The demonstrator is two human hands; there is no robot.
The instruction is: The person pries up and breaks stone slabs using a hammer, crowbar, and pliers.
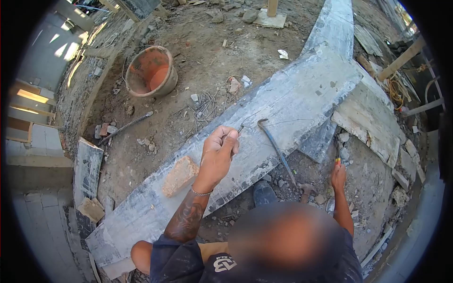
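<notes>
My left hand (219,150) is closed, fingertips pinched on a thin dark wire (242,125), above a long grey-white board (302,89). My right hand (338,176) is wrapped round the red and yellow handles of pliers (338,159), whose dark jaws point away from me over the rubble; their opening is too small to make out. A blue crowbar (279,152) lies across the board's near edge, its hooked end on the board. Beside my left forearm, a rough pale brick piece (180,176) rests on the board. A hammer (306,189) lies near the crowbar's lower end.
An orange bucket (170,81) lies tilted on the dirt beyond the board. Loose nails (204,107) are scattered nearby. A metal rod (126,127) lies to the left. Broken boards (370,120) and a wooden post (401,59) stand on the right.
</notes>
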